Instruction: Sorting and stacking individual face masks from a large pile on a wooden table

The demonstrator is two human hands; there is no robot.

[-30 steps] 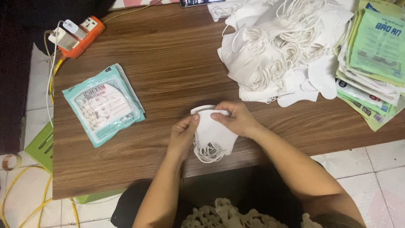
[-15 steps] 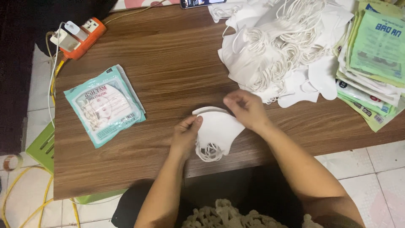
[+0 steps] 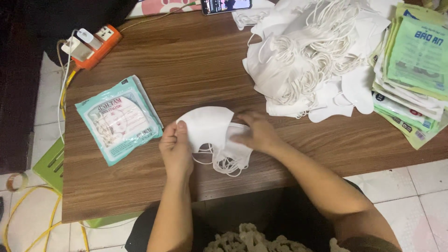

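Since half a second ago both hands have slid left along the near edge of the bench [image 3: 196, 60], and the white face mask [image 3: 207, 128] has been turned so its broad folded side now faces far-left, with its ear loops trailing toward the near side.

Biggest thing first: the wooden bench fills most of the view. On its far right sits a big heap of loose white masks [image 3: 308, 60] with tangled elastic loops, and right of that, at the edge, a stack of green-and-white packets [image 3: 415, 79]. Left of centre lies one teal sealed mask packet [image 3: 119, 119], flat on the wood, just beside the left hand but not touching it. An orange power strip [image 3: 95, 44] with a white plug sits at the far-left corner, and a phone [image 3: 226, 4] peeks in at the far edge.

Both forearms come up from the near edge. The left hand [image 3: 176, 147] is upright-ish, back of the hand to the camera, fingers [image 3: 170, 139] curled together and pinching the left edge of the mask. The right hand [image 3: 259, 133] reaches in from the right, palm down, fingers pressed on the mask's right side where the loops attach; how firmly it grips I can't tell, it's a bit blurred. The mask sits between the two hands, low over the bench near the front edge.
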